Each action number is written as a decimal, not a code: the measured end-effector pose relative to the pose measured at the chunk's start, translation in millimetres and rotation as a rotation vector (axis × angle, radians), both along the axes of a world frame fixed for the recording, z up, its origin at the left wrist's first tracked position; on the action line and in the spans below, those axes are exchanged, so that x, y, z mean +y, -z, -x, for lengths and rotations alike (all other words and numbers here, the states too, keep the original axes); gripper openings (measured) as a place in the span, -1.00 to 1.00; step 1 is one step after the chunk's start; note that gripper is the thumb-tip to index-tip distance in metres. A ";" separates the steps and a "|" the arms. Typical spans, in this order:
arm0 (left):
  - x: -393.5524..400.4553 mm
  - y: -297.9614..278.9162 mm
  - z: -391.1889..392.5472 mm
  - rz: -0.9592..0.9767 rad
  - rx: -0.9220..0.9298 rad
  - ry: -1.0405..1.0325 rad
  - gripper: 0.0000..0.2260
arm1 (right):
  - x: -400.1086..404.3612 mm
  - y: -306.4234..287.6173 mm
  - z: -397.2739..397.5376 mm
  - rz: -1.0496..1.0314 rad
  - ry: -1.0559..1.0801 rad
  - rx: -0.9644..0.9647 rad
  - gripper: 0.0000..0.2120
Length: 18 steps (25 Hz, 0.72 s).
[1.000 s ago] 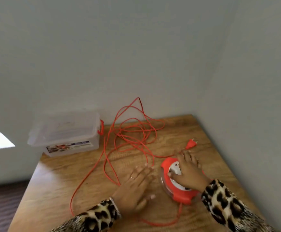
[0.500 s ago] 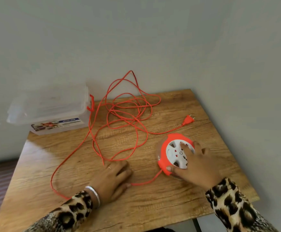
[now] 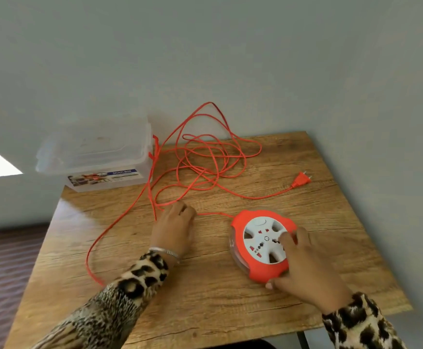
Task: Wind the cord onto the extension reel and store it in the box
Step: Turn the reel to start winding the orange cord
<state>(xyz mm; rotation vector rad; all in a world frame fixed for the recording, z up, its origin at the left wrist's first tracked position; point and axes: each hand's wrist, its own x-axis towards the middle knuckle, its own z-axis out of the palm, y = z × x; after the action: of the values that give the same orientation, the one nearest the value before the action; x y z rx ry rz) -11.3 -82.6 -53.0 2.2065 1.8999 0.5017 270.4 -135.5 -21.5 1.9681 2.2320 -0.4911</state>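
The orange extension reel (image 3: 260,238) with a white socket face lies flat on the wooden table (image 3: 205,306), right of centre. My right hand (image 3: 306,270) grips its near right rim, thumb at the front edge, fingers on the white face. A long orange cord (image 3: 205,167) lies in loose tangled loops across the table's far half and ends in an orange plug (image 3: 301,179) at the right. My left hand (image 3: 174,229) rests on the table over the cord strand that leads to the reel, fingers curled around it. A clear plastic box (image 3: 97,152) with its lid on stands at the far left corner.
Grey walls close in the table at the back and right. One cord loop hangs over the table's left edge near my left sleeve. The box has orange latches (image 3: 155,147) on its right side. A dark floor (image 3: 1,273) lies to the left.
My left hand moved forward and right along the cord and closed on the strand near the reel. The reel turned, so the cord now leaves it at the top left. My view shifted.
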 end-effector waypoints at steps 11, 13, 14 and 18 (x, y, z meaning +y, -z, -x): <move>-29.1 7.9 -36.0 0.520 -0.703 -0.289 -0.76 | 28.0 -11.7 32.4 -0.138 -0.149 0.110 -0.51; -16.3 10.6 -32.0 0.521 -0.726 -0.249 -0.71 | 41.2 -12.8 33.7 -0.065 -0.163 0.093 -0.39; -9.9 13.4 -32.1 0.532 -0.768 -0.233 -0.69 | 45.0 -10.2 38.7 -0.098 -0.193 0.065 -0.33; 4.8 27.3 -29.2 0.509 -0.879 -0.152 -0.61 | 53.1 -2.2 54.6 -0.249 -0.309 0.055 -0.36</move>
<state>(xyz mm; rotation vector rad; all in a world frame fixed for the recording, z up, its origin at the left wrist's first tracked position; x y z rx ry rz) 18.0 -77.9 -80.3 1.2168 1.4712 0.7450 215.8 -82.4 -19.4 1.6752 2.6806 -0.2403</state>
